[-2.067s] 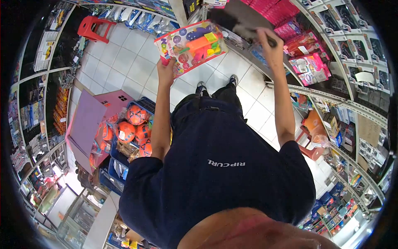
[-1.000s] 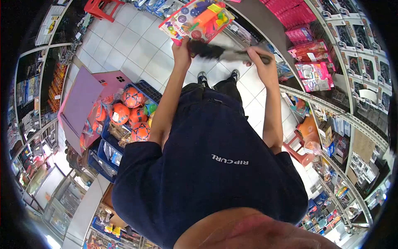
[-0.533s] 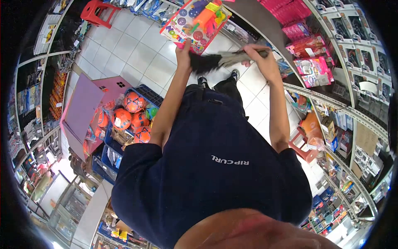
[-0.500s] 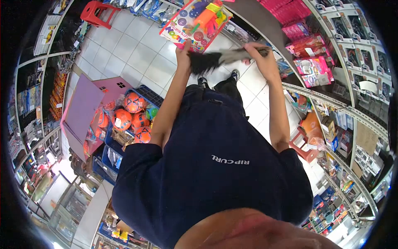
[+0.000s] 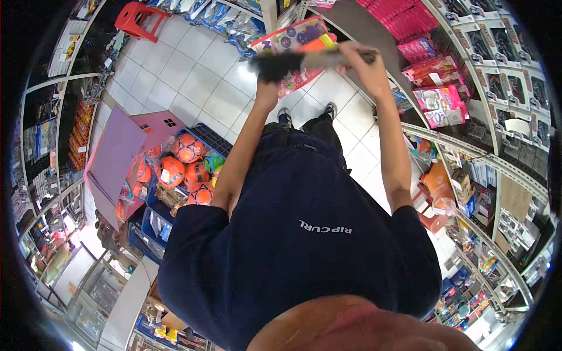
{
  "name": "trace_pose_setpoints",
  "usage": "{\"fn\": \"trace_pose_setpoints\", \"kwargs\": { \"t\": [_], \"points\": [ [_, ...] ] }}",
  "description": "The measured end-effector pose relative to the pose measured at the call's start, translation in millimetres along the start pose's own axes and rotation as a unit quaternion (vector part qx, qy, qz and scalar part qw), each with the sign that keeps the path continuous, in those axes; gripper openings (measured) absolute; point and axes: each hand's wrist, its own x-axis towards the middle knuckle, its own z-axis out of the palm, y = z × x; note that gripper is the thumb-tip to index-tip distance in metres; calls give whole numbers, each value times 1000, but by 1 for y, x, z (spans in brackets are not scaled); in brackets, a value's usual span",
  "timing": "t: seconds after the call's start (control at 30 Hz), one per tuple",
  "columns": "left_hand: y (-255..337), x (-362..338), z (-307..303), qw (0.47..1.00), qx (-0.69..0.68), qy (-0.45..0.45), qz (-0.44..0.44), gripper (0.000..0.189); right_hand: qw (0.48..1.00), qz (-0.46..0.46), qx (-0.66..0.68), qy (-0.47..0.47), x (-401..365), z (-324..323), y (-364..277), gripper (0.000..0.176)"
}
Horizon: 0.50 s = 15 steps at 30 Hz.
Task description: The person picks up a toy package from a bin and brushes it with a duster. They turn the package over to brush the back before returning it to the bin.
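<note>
Right fingers [image 5: 351, 51]: closed around the handle of the duster [image 5: 281, 66].
Left hand [image 5: 267, 95]: supports the pack [image 5: 293, 36] at its near edge; fingertips largely hidden by the duster.
Duster: blurred, across the pack's face; contact cannot be confirmed.
Pack: held up over the floor [image 5: 193, 79], tilted, beside the shelf [image 5: 374, 29].
Progress: judged partway; both items in hand, neither set down; extent covered cannot be told.

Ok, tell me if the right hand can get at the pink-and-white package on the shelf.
Probably yes: the pink-and-white package is close by, its face uncovered, but the right hand is gripping the duster and would likely need to free its fingers.
</note>
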Motion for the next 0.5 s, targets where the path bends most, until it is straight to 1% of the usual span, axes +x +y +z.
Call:
{"fn": "trace_pose_setpoints", "kwargs": {
  "t": [0.03, 0.07, 0.1, 0.13, 0.17, 0.2, 0.23, 0.27, 0.3, 0.33, 0.37, 0.4, 0.43, 0.47, 0.5],
  "points": [
    [12, 9, 2, 968, -184, 50, -163, 23, 989, -51, -74, 120, 7, 1, 1, 23],
    [21, 12, 1, 873, -356, 98, -318, 23, 956, -100, -145, 236, 11, 1, 3, 24],
    [22, 11, 0, 881, -334, 96, -321, 23, 942, -130, -209, 229, 14, 0, 3, 24],
    [21, 12, -1, 881, -335, 101, -319, 23, 942, -133, -209, 225, 14, -3, 1, 24],
    [14, 10, -3, 974, -112, 99, -172, 22, 986, -67, -96, 115, 11, -3, -3, 24],
    [4, 3, -6, 989, 119, 83, -15, 21, 1000, 5, 21, 5, 7, -1, -4, 24],
    [-32, -11, -9, 913, 380, 18, 150, 19, 999, -23, -4, 42, 7, 0, -1, 24],
    [-23, -3, -9, 912, 380, 20, 152, 19, 999, -25, -5, 42, 11, -1, -1, 24],
    [-2, 6, -10, 992, 40, 74, -91, 21, 986, -60, -99, 118, 12, -2, 0, 23],
    [14, 8, -9, 889, -307, 114, -319, 24, 958, -93, -190, 192, 11, -2, 2, 22],
    [20, 9, -10, 888, -308, 129, -316, 21, 976, -76, -147, 143, 10, -4, 2, 23],
    [18, 11, -10, 888, -308, 133, -314, 21, 976, -79, -148, 139, 12, -6, 1, 23],
    [17, 8, -10, 885, -330, 142, -295, 20, 993, -45, -63, 91, 6, -6, 1, 22],
    [17, 5, -8, 882, -352, 151, -276, 19, 999, -12, 22, 43, 2, -5, -1, 22],
    [15, 7, -7, 878, -374, 160, -252, 18, 992, -38, -17, 122, 3, -4, 3, 22]
  ]
}}
